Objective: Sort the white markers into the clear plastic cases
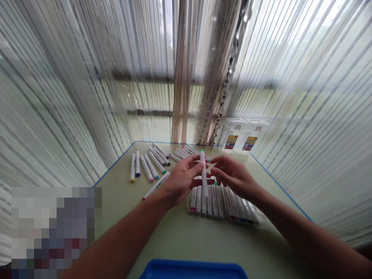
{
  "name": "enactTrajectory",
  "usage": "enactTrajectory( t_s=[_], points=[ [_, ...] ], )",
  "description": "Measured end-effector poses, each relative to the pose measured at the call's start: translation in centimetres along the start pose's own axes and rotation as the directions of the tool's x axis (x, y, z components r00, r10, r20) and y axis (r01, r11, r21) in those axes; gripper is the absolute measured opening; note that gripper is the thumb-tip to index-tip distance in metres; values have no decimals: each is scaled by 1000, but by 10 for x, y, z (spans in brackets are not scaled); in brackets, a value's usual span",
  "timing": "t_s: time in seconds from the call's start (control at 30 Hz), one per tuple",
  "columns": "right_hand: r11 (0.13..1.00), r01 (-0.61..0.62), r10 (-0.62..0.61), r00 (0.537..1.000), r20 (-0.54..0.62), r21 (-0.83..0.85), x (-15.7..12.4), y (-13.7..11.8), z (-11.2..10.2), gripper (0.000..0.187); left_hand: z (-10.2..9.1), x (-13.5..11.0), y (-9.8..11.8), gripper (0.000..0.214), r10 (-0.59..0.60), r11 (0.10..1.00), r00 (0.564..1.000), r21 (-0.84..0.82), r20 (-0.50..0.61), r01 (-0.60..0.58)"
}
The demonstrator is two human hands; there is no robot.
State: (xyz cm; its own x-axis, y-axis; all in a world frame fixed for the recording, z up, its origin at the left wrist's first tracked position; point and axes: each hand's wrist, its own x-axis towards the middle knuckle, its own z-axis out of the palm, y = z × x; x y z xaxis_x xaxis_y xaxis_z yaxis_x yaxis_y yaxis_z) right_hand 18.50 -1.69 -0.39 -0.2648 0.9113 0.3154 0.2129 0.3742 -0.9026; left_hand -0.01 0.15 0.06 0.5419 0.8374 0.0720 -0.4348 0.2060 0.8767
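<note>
My left hand [180, 181] pinches a white marker [205, 182] with a green tip end, held nearly upright. To its right, my right hand [236, 177] is apart from the marker, its fingers loosely bent and spread with nothing visible in them. Below both hands lies a clear case [205, 214] filled with a row of white markers, partly hidden by the hands. A second group of white markers [236, 205] sits right beside it, under my right hand. One loose marker [157, 185] with a red end lies by my left wrist.
Several loose markers [148, 167] with coloured ends lie on the table's left side, and more markers [180, 152] lie behind my left hand. Two clear plastic cases [244, 135] stand at the back right. A blue tray [192, 267] is at the front edge. String curtains hang behind.
</note>
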Motion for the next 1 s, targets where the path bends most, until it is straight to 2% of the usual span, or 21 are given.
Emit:
enactTrajectory(
  t_s=[0.1,0.2,0.3,0.4,0.5,0.6,0.7,0.8,1.0],
  points=[
    [995,-20,25,999,-48,93,1,-5,-1,40,2,-4,-2,23,-77,995,994,73,75,71],
    [991,-64,67,998,-18,115,2,-11,-1,39,4,-6,-5,24,-122,979,981,178,151,94],
    [990,-91,89,996,22,107,3,-11,-2,33,3,-4,-6,27,-116,966,985,246,124,82],
    [983,-66,80,994,-75,170,5,-6,-8,30,-1,0,-3,24,-52,954,998,299,41,37],
    [964,-33,92,972,-216,262,8,1,-15,26,-8,5,3,22,76,923,996,380,-49,-52],
    [962,-36,101,968,-228,271,9,4,-18,26,-14,8,6,19,207,890,971,435,-119,-137],
    [983,-60,93,978,-186,172,7,2,-15,29,-13,8,6,19,259,854,958,491,-119,-170],
    [997,-79,78,986,-145,4,4,-2,-11,34,-8,6,5,21,257,809,965,557,-46,-188],
    [952,-25,-9,994,-110,-305,0,-7,-7,40,1,0,0,24,225,747,972,629,64,-214]
  ],
)
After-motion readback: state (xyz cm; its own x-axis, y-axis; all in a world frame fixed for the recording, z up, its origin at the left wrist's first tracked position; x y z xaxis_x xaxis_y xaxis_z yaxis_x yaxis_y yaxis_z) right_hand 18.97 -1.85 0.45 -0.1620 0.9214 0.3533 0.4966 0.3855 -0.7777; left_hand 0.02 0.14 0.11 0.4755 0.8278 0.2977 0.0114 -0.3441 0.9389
